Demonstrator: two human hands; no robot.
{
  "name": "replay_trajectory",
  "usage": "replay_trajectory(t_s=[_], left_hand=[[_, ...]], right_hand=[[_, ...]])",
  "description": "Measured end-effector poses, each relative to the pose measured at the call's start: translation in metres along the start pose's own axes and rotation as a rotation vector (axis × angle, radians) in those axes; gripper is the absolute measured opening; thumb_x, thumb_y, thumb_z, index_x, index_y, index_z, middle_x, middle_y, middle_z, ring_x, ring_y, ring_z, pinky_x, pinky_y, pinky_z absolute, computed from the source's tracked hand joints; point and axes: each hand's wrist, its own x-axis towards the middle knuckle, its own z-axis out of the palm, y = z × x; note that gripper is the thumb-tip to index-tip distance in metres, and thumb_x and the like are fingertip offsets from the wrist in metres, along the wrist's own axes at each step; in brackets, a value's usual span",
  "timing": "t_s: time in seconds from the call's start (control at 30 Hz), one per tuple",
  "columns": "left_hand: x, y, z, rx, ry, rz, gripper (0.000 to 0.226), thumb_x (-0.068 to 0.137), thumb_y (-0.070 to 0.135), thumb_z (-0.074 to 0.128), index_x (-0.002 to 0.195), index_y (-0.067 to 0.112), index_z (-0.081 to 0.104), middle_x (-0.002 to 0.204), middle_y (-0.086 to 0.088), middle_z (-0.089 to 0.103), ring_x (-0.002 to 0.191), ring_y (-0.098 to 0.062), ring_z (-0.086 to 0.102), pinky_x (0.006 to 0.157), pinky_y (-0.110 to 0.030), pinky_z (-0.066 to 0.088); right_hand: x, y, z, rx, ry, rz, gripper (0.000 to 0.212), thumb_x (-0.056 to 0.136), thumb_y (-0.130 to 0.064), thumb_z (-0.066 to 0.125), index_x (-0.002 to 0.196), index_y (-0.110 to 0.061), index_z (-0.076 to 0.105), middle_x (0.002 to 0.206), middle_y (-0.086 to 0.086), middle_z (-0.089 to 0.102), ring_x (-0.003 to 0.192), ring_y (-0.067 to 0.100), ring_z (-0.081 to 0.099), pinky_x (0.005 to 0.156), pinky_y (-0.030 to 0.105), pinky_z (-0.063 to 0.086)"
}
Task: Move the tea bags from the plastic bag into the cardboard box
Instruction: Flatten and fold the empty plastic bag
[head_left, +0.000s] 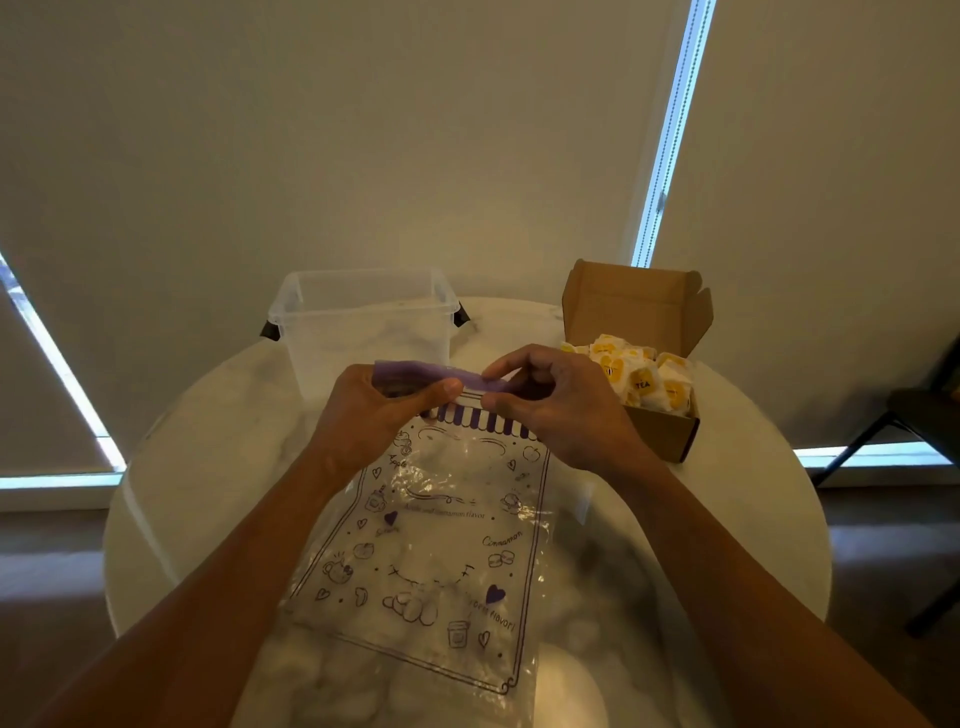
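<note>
While left hand (374, 410) and right hand (563, 410) pinch the purple zip strip (470, 382) of the plastic bag (441, 545), I log it over the table (208, 457) | tea bags (644, 382) fill cardboard box (660, 434) at right.

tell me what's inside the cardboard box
The cardboard box holds a heap of white and yellow tea bags, one marked TEA. The right hand, pinching the plastic bag, hides the box's near left corner; anything under the heap is covered.
</note>
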Motion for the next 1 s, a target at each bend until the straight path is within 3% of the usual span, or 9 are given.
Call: replay_trajectory(t_s=[0.2,0.43,0.63,0.73,0.8,0.9,1.0], left_hand=[[-0.002,0.001,0.009,-0.021,-0.017,0.013,0.027,0.091,0.027,0.08,0.116,0.017,0.085,0.104,0.001,0.087,0.096,-0.017,0.083,0.084,-0.023,0.065],[0.002,-0.004,0.012,0.022,-0.097,0.031,0.024,0.103,0.013,0.075,0.125,0.012,0.082,0.113,0.001,0.086,0.103,-0.018,0.082,0.088,-0.026,0.065],[-0.003,-0.003,0.004,0.157,0.047,0.008,0.03,0.1,0.039,0.073,0.125,0.026,0.082,0.094,0.006,0.085,0.081,-0.013,0.079,0.071,-0.023,0.058],[-0.004,-0.004,0.003,0.173,0.031,0.016,0.027,0.1,0.037,0.074,0.124,0.028,0.083,0.093,0.005,0.085,0.078,-0.017,0.078,0.067,-0.033,0.061],[-0.004,-0.002,0.008,0.193,0.009,0.057,0.022,0.102,0.032,0.075,0.122,0.03,0.085,0.093,0.003,0.085,0.074,-0.016,0.075,0.061,-0.03,0.057],[-0.004,-0.001,0.013,0.182,-0.03,0.066,0.02,0.104,0.029,0.076,0.121,0.031,0.086,0.096,0.005,0.086,0.077,-0.012,0.077,0.062,-0.024,0.057],[-0.004,0.001,0.015,0.181,-0.015,0.089,0.021,0.102,0.029,0.078,0.122,0.03,0.085,0.096,0.006,0.086,0.083,-0.019,0.082,0.068,-0.028,0.065]], right_hand=[[-0.004,-0.001,-0.003,-0.011,-0.054,-0.009,0.049,0.086,-0.037,0.087,0.129,-0.03,0.066,0.101,-0.013,0.079,0.093,0.0,0.076,0.074,0.017,0.061],[-0.003,-0.007,0.003,0.02,-0.038,-0.036,0.034,0.087,-0.028,0.087,0.117,-0.022,0.072,0.093,-0.014,0.079,0.087,0.003,0.077,0.076,0.019,0.063],[-0.002,0.002,-0.01,-0.05,0.011,0.008,0.04,0.087,-0.03,0.087,0.122,-0.028,0.068,0.099,-0.011,0.081,0.092,0.002,0.076,0.079,0.027,0.066],[-0.004,0.004,-0.003,-0.079,-0.027,-0.033,0.044,0.087,-0.032,0.087,0.127,-0.028,0.068,0.102,-0.012,0.08,0.091,-0.003,0.075,0.079,0.021,0.064],[-0.004,0.003,0.005,-0.103,-0.024,-0.075,0.047,0.086,-0.037,0.088,0.129,-0.027,0.069,0.104,-0.011,0.08,0.09,-0.004,0.074,0.08,0.017,0.061],[-0.002,0.003,0.01,-0.109,-0.005,-0.107,0.038,0.088,-0.025,0.087,0.123,-0.022,0.073,0.1,-0.006,0.081,0.086,0.001,0.076,0.08,0.019,0.062],[0.0,0.004,0.009,-0.134,0.038,-0.106,0.031,0.085,-0.011,0.088,0.113,-0.017,0.076,0.094,-0.005,0.081,0.081,0.0,0.076,0.074,0.019,0.062]])
